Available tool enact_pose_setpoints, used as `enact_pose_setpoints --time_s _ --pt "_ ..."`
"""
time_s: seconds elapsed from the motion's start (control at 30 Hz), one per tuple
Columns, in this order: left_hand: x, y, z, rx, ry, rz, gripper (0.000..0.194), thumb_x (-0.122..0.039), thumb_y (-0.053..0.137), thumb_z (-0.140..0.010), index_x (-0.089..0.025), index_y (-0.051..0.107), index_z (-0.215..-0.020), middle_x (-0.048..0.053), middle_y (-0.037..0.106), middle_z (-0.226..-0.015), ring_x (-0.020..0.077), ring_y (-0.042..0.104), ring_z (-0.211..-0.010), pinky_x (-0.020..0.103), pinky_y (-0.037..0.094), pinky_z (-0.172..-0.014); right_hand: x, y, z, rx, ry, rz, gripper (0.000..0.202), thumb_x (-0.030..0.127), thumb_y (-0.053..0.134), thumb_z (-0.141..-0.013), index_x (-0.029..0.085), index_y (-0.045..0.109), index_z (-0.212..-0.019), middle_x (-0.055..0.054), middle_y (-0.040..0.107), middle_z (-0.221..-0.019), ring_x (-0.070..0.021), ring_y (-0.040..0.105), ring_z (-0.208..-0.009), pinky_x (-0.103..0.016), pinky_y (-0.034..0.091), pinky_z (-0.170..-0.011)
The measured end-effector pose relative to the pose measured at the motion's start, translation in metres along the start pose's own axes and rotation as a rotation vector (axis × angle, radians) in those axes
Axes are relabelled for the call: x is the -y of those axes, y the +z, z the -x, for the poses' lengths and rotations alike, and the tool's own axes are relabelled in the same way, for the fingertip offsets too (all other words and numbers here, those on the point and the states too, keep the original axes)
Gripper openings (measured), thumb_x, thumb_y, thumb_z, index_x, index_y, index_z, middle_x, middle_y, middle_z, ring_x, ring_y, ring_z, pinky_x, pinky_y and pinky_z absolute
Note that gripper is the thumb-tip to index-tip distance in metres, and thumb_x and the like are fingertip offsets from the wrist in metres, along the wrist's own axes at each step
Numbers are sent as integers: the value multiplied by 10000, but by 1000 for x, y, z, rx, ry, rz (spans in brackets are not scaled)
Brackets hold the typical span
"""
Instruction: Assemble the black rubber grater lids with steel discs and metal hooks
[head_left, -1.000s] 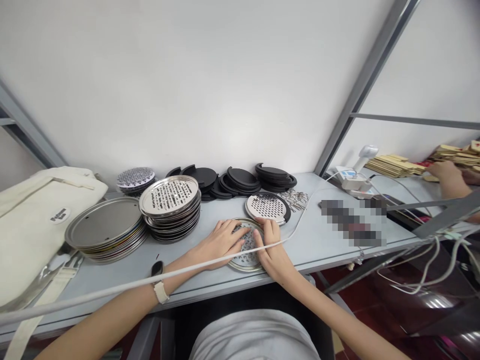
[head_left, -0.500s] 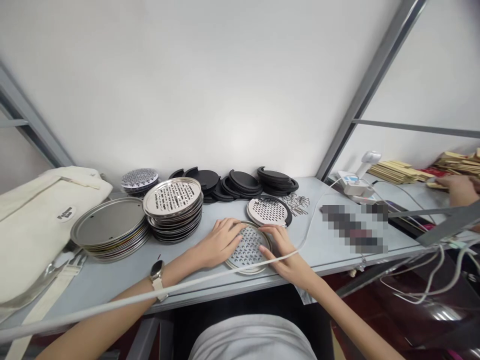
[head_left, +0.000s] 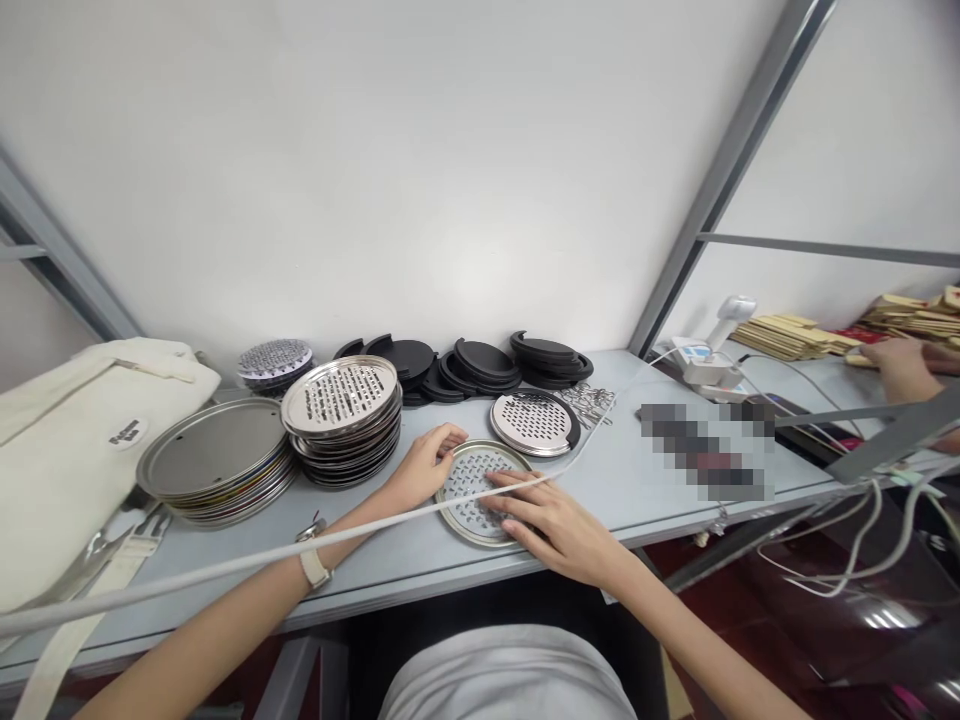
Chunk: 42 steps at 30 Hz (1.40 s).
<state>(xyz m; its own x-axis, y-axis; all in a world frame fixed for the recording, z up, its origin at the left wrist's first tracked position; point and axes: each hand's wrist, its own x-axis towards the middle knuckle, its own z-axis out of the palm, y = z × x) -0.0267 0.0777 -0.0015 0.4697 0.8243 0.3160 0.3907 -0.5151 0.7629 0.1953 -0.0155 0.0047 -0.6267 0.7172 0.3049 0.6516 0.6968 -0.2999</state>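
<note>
A round metal grater disc with a raised rim [head_left: 469,487] lies flat near the table's front edge. My right hand [head_left: 551,520] rests over its right part, fingers spread across the surface. At the disc's upper left rim is my left hand [head_left: 427,465], turned on its side with fingers curled; whether its fingertips pinch the rim is hard to tell. Behind the disc lies another grater disc in a black holder [head_left: 532,422]. A tall stack of grater discs [head_left: 341,400] stands to the left, beside a stack of plain metal discs [head_left: 214,455].
Black holders [head_left: 480,365] are piled along the wall, with metal clips [head_left: 589,403] to their right. A white cable [head_left: 322,543] crosses in front of my hands. A cream bag [head_left: 97,430] sits at left. Another person's hand [head_left: 900,365] is at far right.
My left hand has drawn back from the disc's surface to its upper left rim and turned sideways. My right hand has moved left over the disc. The view has shifted slightly.
</note>
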Motion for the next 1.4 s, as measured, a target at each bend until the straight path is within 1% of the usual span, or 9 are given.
enact_pose_setpoints --time_s 0.3,0.53,0.7,0.8,0.93,1.03,1.17,1.3,1.4 --pt "5 -1 1 7 48 -43 437 33 410 -710 -194 486 -1075 44 635 -985 156 609 -940 309 489 -845 -4 4 -4 -68 10 -42 342 279 371 -950 255 562 -1234 -37 516 -1338 -191 440 -1257 -371 362 -1051" --pt "0 0 3 4 74 -100 393 19 411 -723 -200 468 -1044 43 611 -986 166 591 -948 323 476 -847 -6 4 -3 -64 19 -58 336 270 396 -939 257 569 -1227 -31 520 -1334 -201 413 -1278 -385 347 -1065" --pt "-3 1 5 -5 85 -141 365 15 379 -749 -194 496 -1023 44 594 -1008 167 569 -964 334 454 -878 -6 1 1 -54 26 -83 359 293 417 -933 281 518 -1277 -37 451 -1393 -217 389 -1297 -395 356 -1055" --pt "-5 1 5 8 132 -178 353 9 360 -766 -192 535 -998 46 580 -996 176 548 -967 339 444 -876 -5 2 2 -118 40 -110 381 291 407 -932 263 477 -1306 -61 407 -1418 -222 375 -1302 -401 343 -1062" --pt "-11 1 6 36 162 -229 298 -49 368 -821 -186 547 -1015 64 554 -1014 193 519 -986 362 425 -902 -12 8 -1 -316 135 -86 421 270 394 -921 239 381 -1340 -94 435 -1364 -235 379 -1279 -434 335 -1053" --pt "-15 1 8 55 153 -243 261 -78 374 -842 -187 539 -1012 67 529 -1039 197 504 -1007 373 408 -934 -37 8 -3 -459 272 48 447 297 405 -902 183 339 -1329 -151 452 -1293 -273 403 -1229 -466 352 -1009" --pt "-15 1 10 38 166 -227 250 -80 386 -841 -196 530 -1011 65 514 -1048 196 502 -1001 376 405 -938 -100 -7 3 -603 561 404 565 412 459 -837 54 383 -1267 -227 492 -1134 -362 460 -1078 -528 377 -888" --pt "-13 1 11 24 183 -216 262 -70 391 -831 -191 533 -1015 68 516 -1032 197 506 -996 369 412 -931 -158 -31 23 -537 858 646 675 466 491 -812 -6 367 -1278 -261 489 -1075 -389 474 -994 -514 362 -822" --pt "-12 1 11 30 184 -228 267 -64 393 -826 -191 525 -1020 64 506 -1032 194 504 -997 359 411 -930 -181 -46 39 -504 996 702 735 454 557 -779 -29 345 -1292 -289 495 -1079 -411 470 -997 -489 333 -815"
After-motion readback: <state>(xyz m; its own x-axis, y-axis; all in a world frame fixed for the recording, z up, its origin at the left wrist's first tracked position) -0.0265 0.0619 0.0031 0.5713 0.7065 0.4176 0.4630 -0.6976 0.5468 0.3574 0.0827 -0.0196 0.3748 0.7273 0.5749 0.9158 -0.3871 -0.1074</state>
